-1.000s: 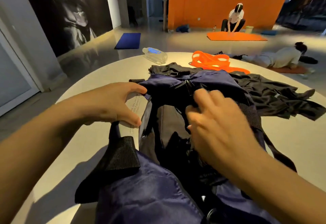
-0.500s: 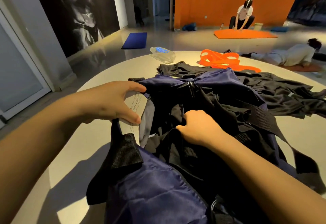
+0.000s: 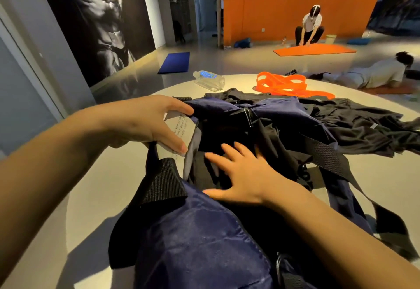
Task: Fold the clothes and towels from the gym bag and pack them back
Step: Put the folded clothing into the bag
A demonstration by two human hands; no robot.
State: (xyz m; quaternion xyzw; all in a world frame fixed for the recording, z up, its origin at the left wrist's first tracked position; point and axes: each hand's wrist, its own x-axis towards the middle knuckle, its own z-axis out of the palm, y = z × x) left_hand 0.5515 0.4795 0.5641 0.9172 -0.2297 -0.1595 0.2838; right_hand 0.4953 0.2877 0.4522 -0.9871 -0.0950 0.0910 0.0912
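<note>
Navy gym bag [image 3: 195, 238] is faintly glossy cloth (straps [image 3: 327, 154] coarse woven webbing); bottle [image 3: 210, 80] clear plastic.

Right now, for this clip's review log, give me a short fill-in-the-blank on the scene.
1. The right hand lies flat, fingers spread, on black clothing inside the ____ gym bag.
2. The left hand holds the bag's ____ edge.
3. The water bottle lies on its ____.
4. The resistance band is ____.

Missing: navy; opening; side; orange

Navy gym bag [image 3: 193, 238], black clothes [image 3: 354, 127], orange band [image 3: 286, 84].
</note>
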